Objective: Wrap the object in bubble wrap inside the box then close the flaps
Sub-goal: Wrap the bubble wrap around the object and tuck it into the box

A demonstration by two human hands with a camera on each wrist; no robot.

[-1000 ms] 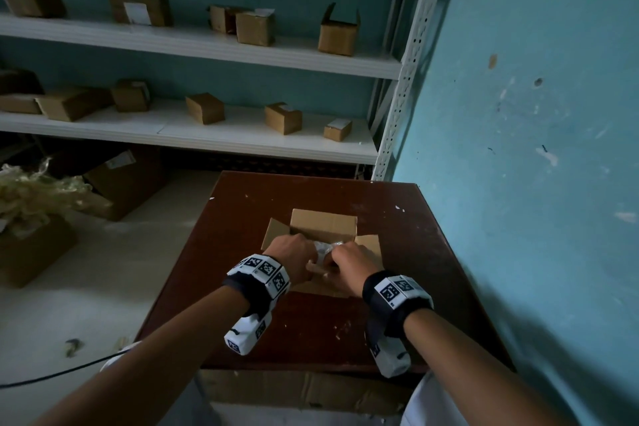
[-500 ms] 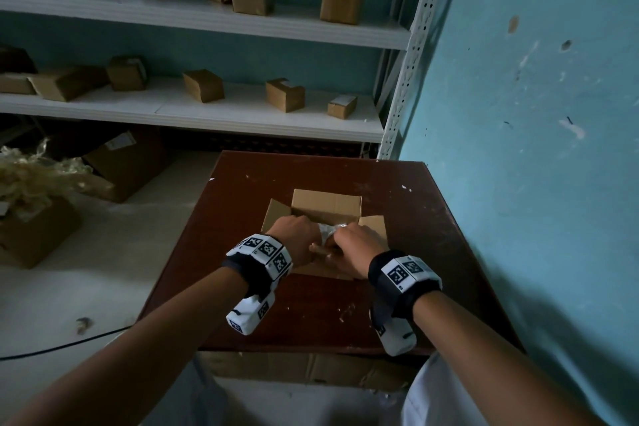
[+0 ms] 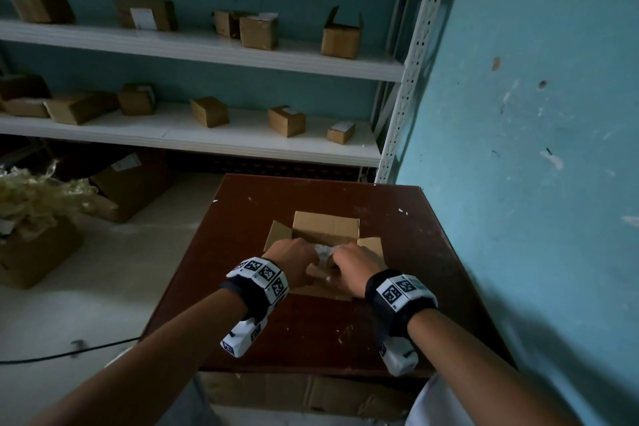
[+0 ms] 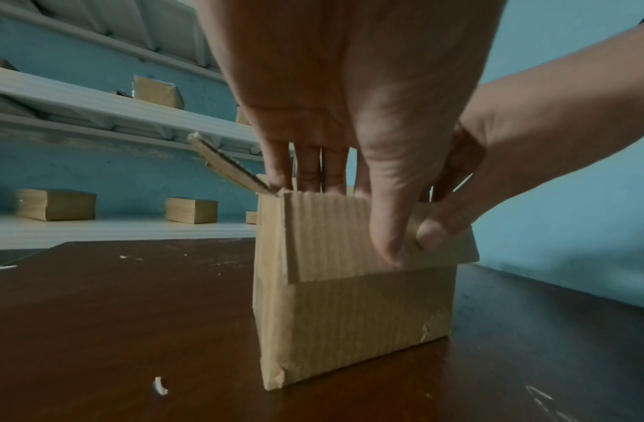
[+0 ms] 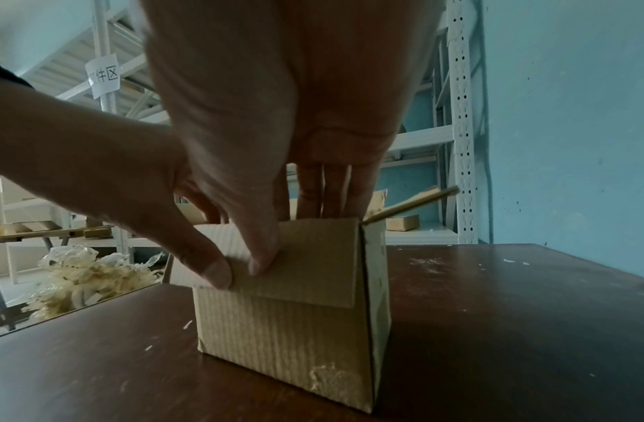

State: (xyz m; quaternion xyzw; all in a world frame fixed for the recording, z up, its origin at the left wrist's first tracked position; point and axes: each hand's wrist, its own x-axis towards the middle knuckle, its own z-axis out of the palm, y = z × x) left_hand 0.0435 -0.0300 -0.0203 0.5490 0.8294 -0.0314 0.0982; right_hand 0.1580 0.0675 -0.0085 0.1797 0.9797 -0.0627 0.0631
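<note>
Now both hands [image 3: 325, 264] inside box [image 3: 325, 226]

A scuffed dark-brown table [image 3: 415, 287] carries one small open cardboard box [image 3: 325, 226], pale flecks scattered around.

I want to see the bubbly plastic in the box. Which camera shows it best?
The head view: the bubble wrap shows pale inside the open box, between both hands. Both wrist views see only the box's outside wall; hands and cardboard hide the wrap.
</note>
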